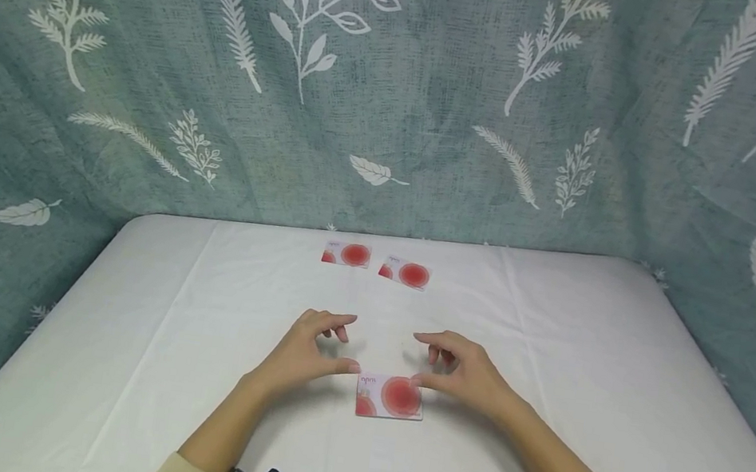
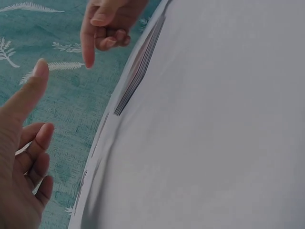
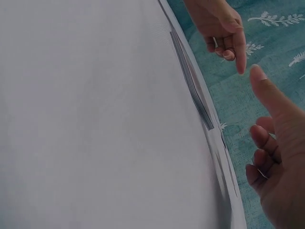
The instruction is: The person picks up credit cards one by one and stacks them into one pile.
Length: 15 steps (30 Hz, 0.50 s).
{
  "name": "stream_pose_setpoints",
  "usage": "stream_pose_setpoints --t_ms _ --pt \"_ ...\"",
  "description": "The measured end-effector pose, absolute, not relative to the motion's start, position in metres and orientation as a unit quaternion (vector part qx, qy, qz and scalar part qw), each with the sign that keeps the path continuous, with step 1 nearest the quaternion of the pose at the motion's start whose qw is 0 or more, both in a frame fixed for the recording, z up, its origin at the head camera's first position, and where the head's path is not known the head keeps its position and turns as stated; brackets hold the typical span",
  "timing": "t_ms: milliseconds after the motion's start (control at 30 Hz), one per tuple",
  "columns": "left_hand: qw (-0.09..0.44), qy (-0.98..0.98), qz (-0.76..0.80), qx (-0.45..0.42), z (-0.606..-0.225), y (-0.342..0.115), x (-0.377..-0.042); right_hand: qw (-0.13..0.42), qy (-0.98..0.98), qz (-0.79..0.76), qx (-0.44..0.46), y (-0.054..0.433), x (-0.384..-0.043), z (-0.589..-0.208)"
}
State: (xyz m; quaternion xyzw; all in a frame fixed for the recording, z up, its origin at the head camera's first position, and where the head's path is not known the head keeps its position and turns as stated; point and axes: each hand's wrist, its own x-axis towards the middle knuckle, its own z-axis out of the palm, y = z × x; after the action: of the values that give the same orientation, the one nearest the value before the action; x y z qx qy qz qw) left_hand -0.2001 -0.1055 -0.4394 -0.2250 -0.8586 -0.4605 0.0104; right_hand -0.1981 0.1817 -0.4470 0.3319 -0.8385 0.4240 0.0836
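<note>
A stack of cards [image 1: 390,397] with red circles on a pale face lies on the white cloth, near the front in the head view. Its layered edges show in the left wrist view, where the stack [image 2: 141,67] appears nearly side-on. My left hand [image 1: 310,346] hovers at the stack's far left corner, thumb and index finger spread apart with nothing between them. Mirroring it, my right hand [image 1: 468,371] hovers at the far right corner, its thumb overlapping the card face in the head view. The other fingers of both hands are loosely bent.
Two similar cards lie side by side near the table's far edge, a left card [image 1: 347,254] and a slightly turned right card [image 1: 405,272]. A white cloth [image 1: 220,375] covers the table. Behind it hangs a green curtain [image 1: 431,114] with white leaf prints.
</note>
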Motion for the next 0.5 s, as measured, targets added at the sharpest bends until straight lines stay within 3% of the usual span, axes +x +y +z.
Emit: stream_pose_setpoints --t_ms 500 --pt "0.033 -0.871 -0.423 -0.247 -0.431 -0.108 -0.222 0.101 -0.858 0.385 0.323 0.182 -0.218 -0.434"
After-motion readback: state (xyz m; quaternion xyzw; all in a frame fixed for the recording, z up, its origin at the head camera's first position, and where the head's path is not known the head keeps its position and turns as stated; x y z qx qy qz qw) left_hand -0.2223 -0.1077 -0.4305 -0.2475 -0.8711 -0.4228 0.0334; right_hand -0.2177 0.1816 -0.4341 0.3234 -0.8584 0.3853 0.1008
